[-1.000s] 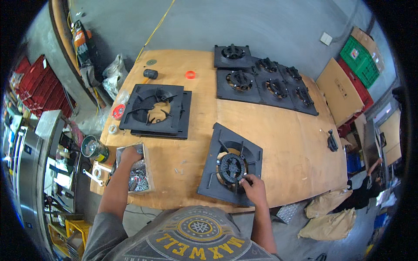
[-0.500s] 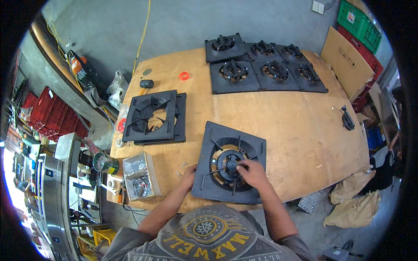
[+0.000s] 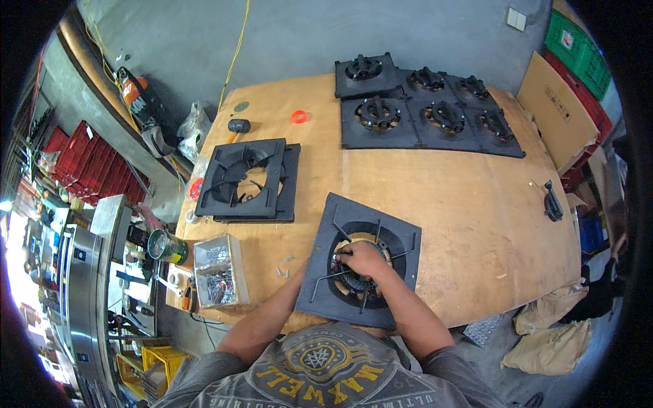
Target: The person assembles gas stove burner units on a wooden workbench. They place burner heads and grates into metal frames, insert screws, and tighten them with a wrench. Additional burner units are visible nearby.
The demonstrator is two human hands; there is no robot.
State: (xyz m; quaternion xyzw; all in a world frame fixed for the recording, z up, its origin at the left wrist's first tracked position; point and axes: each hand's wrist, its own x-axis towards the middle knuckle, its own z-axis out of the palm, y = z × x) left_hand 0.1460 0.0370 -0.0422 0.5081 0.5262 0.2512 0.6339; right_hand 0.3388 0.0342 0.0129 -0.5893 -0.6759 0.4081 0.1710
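Note:
A square black cast-iron stove grate (image 3: 321, 272) lies before me at the near edge of the table, its near edge close to my body. In its round opening sits a dark ring burner (image 3: 352, 280), partly covered by my right hand (image 3: 364, 260). The fingers of that hand are bent together at the burner's upper left; whatever they grip is hidden. My left hand reaches to the grate's left side, where the plate hides its fingers; only the forearm shows. Several small screws (image 3: 280, 272) lie on the wood left of the grate.
Two stacked grates (image 3: 289, 183) lie to the left, below a black-headed mallet (image 3: 239, 126). A box of screws (image 3: 238, 272), a green can (image 3: 163, 246) and pliers (image 3: 190, 296) stand at the left edge. Several grates with burners (image 3: 381, 139) cover the back right; a burner part (image 3: 552, 204) lies far right.
My right hand has moved left across the burner, from its right side to its upper left. My left hand has slipped out of sight under the grate's left edge. The view has shifted slightly.

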